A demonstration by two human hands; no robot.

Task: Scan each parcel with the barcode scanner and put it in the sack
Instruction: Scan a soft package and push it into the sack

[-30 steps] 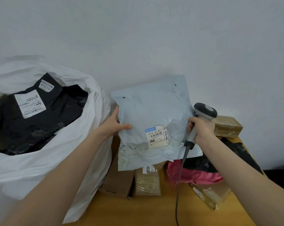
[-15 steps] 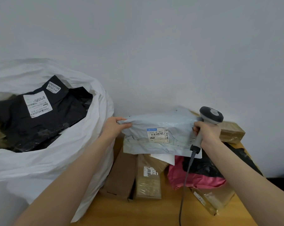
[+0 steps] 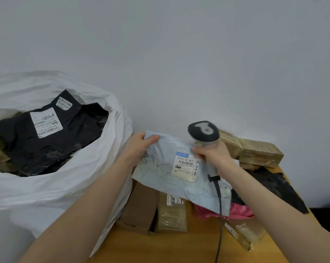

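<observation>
Two-handed hold just right of the white sack (image 3: 65,186): pinches the far corner of the pale-blue parcel (image 3: 160,168) with the left hand (image 3: 139,147), thumb on top, fingers curled beneath. Clutches the barcode scanner (image 3: 204,131) in the right hand (image 3: 211,152), fingers wrapped round its handle, head upright and blurred, farther right of the sack. Keeps the parcel tilted, white label (image 3: 185,166) facing up. Shows a black parcel (image 3: 52,141) inside the sack, and brown boxes (image 3: 141,205) and a pink parcel (image 3: 240,210) right of the sack on the wooden table (image 3: 160,247).
</observation>
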